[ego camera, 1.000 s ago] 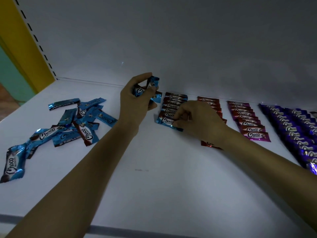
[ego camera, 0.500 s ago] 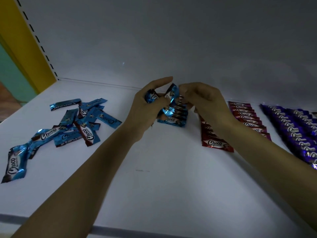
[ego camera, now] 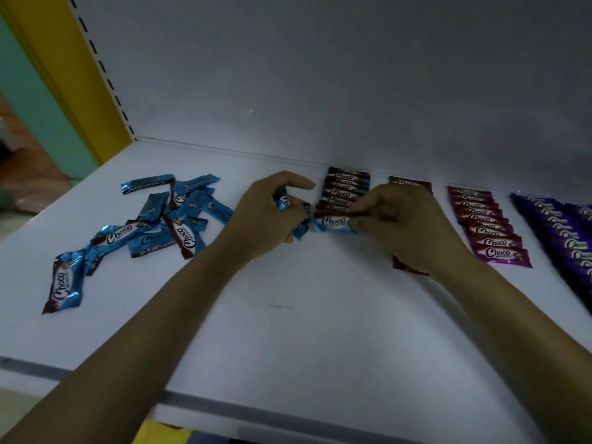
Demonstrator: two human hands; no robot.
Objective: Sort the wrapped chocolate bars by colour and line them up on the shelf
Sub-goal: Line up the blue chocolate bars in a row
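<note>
Loose blue bars point(ego camera: 166, 219) lay in a shiny, crinkled heap on the left of the shelf point(ego camera: 288, 331), "Choco" printed in white. A blue row point(ego camera: 344, 190) ran back toward the grey back panel point(ego camera: 320, 75), with a red row point(ego camera: 408, 182), pink row point(ego camera: 483, 222) and purple row point(ego camera: 563, 225) to its right. Left hand point(ego camera: 266, 216): fingers curled around a few held bars point(ego camera: 283, 200). Right hand point(ego camera: 407, 232): fingertips pinched the end of the front bar point(ego camera: 334, 223) of the blue row. A yellow upright point(ego camera: 64, 68) stood at far left. Lighting was dim.
</note>
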